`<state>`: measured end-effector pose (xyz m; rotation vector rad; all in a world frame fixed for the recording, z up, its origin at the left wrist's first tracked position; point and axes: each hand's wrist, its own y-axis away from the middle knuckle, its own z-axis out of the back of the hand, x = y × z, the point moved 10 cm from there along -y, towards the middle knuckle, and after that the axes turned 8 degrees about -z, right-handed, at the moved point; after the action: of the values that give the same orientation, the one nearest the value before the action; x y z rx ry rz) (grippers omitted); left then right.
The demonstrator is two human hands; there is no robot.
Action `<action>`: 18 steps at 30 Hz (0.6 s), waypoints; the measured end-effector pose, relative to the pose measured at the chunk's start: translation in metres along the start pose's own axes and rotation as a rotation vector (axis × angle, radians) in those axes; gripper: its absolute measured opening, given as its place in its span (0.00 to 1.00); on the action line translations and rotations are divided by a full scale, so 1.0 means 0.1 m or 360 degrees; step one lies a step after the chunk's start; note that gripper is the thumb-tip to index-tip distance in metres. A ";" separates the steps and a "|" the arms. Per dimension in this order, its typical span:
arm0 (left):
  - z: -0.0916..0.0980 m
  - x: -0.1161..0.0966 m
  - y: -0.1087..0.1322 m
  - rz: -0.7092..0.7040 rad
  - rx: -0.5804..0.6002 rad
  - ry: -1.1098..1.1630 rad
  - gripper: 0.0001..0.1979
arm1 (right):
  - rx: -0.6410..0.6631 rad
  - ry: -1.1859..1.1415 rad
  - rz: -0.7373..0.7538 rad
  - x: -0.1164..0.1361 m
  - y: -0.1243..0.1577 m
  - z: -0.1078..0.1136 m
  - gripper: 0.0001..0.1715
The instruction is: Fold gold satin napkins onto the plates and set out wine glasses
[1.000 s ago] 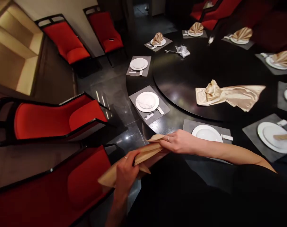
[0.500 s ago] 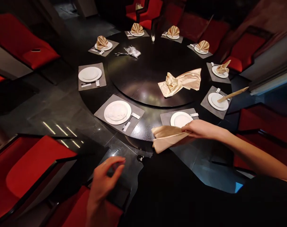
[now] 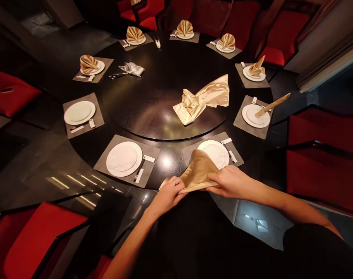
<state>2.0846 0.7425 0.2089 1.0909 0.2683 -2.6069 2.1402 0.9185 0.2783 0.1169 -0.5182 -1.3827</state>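
Observation:
A gold satin napkin (image 3: 197, 170) is stretched between my two hands at the table's near edge, part of it standing up in a point. My left hand (image 3: 170, 193) pinches its left side, and my right hand (image 3: 230, 181) grips its right side. Just behind the cloth, a white plate (image 3: 215, 152) lies on a grey placemat (image 3: 188, 152), partly covered from view by the napkin. Chopsticks and a small white rest (image 3: 226, 141) lie to the right of that plate. Two loose, crumpled gold napkins (image 3: 194, 104) are on the glossy turntable beyond.
Around the round black table (image 3: 167, 162), several plates carry folded fan napkins (image 3: 184, 28); one holds a rolled napkin (image 3: 272, 105). Bare plates (image 3: 124, 158) sit at the left. A plastic wrapper (image 3: 132, 69) lies on the turntable. Red chairs (image 3: 45, 236) surround the table.
My left hand, empty before, has come up to the napkin and taken hold of it. The napkin is now spread between both hands. The view has shifted to the right.

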 end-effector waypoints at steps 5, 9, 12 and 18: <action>0.55 0.19 0.44 0.0323 0.0345 0.0273 0.18 | 0.0334 -0.0368 0.0112 -0.46 0.03 -0.10 0.08; 1.09 0.74 0.57 0.0559 0.0336 0.0215 0.19 | 0.0679 -0.0770 -0.0055 -1.06 -0.19 -0.28 0.07; 1.34 1.42 0.24 0.0583 0.0170 0.0115 0.20 | 0.0610 -0.0802 -0.0268 -1.69 -0.67 -0.33 0.15; 1.55 2.64 -0.24 0.0647 -0.0079 -0.0296 0.13 | -0.0364 -0.0422 -0.0719 -2.80 -1.55 -0.44 0.15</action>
<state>1.7979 0.6674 0.1281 0.7819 0.0598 -2.3006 1.9914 1.1451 0.1021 -0.1470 -0.5696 -1.9051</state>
